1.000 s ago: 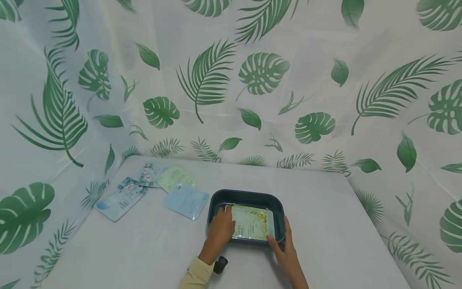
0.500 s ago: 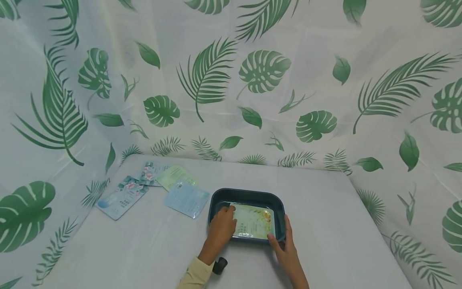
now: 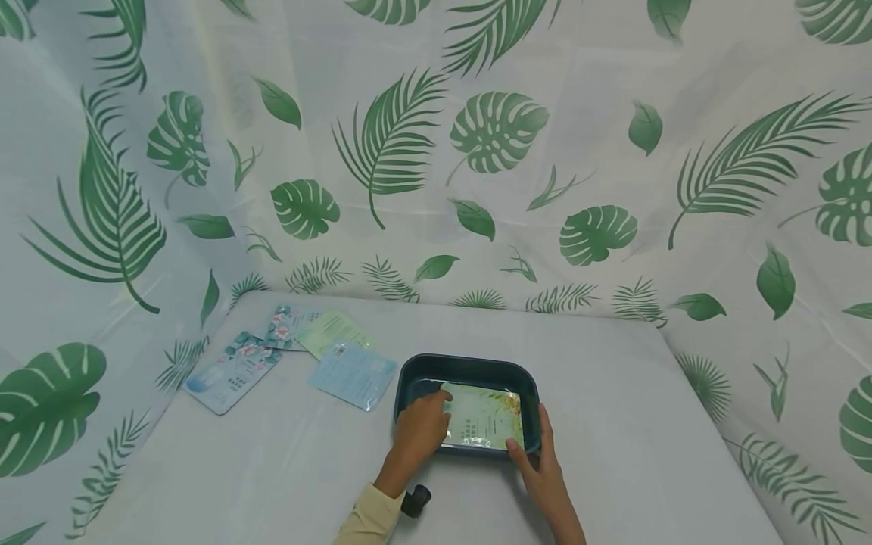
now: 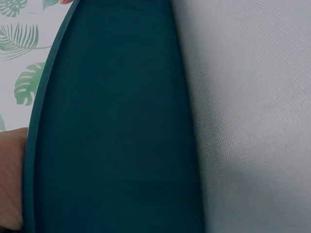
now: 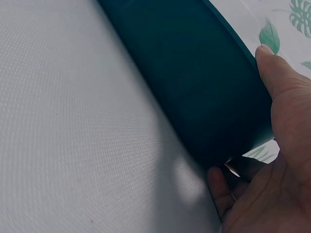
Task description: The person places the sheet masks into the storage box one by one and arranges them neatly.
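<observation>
A dark teal rectangular box (image 3: 470, 369) sits on the white table, and a light green sheet mask packet (image 3: 485, 418) lies inside it, face up. My left hand (image 3: 417, 425) reaches over the box's near left side, its fingers bent at the packet's left edge; part of the fingertips is hidden. With my right hand (image 3: 543, 484) I grip the near right corner, thumb at the front rim and fingers along the right wall. The right wrist view shows that thumb (image 5: 272, 68) on the wall's upper edge. The left wrist view holds mostly the box's outer wall (image 4: 116, 116).
Left of the box lie several flat packets: a pale blue one (image 3: 353, 376), a light green one (image 3: 334, 333) and two with floral prints (image 3: 233, 372). A black wrist device (image 3: 416, 500) is by the left cuff. Leaf-patterned sheeting (image 3: 436, 151) surrounds the table.
The left fingers have moved from the gap beside the packet to its left edge and bent more. The packet has shifted slightly rightward in the box. The right hand keeps its grip.
</observation>
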Available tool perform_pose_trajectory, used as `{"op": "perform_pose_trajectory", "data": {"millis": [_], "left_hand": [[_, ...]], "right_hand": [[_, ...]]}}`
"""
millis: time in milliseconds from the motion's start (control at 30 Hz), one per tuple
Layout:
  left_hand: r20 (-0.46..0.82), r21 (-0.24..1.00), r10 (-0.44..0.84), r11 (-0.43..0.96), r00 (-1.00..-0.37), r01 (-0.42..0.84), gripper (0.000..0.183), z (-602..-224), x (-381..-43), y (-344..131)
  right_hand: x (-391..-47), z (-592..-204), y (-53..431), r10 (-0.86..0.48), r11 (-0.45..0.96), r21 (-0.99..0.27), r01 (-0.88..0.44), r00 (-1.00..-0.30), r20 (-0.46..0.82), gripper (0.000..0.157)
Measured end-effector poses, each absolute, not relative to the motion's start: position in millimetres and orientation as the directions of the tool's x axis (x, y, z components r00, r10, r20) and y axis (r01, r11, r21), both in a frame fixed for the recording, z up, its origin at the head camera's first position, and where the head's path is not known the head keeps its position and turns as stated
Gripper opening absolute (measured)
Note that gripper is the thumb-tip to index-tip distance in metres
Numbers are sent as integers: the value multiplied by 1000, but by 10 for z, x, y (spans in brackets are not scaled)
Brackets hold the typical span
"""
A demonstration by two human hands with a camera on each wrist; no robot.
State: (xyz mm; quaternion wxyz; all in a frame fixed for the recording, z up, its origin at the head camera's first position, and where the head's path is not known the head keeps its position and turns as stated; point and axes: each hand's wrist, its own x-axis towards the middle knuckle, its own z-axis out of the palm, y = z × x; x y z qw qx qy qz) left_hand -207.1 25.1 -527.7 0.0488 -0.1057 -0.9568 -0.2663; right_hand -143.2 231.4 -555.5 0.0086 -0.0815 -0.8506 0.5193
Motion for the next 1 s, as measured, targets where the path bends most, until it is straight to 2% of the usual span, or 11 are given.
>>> {"op": "perform_pose_trajectory", "data": {"millis": [400, 667, 1000], "left_hand": [[187, 471, 128, 858, -974, 203, 23, -5258, -2075, 282], [184, 477, 146, 852, -972, 218, 33, -5255, -2097, 285], [184, 476, 172, 846, -968, 241, 36, -5265, -2061, 261]], "right_hand": [[-1453, -5543, 2324, 148, 438, -890, 127, -987, -68, 87], [-1465, -5519, 2332, 147, 451, -884, 128, -987, -68, 87], [-1448, -5559, 2314, 153, 451, -880, 149, -984, -88, 88]]}}
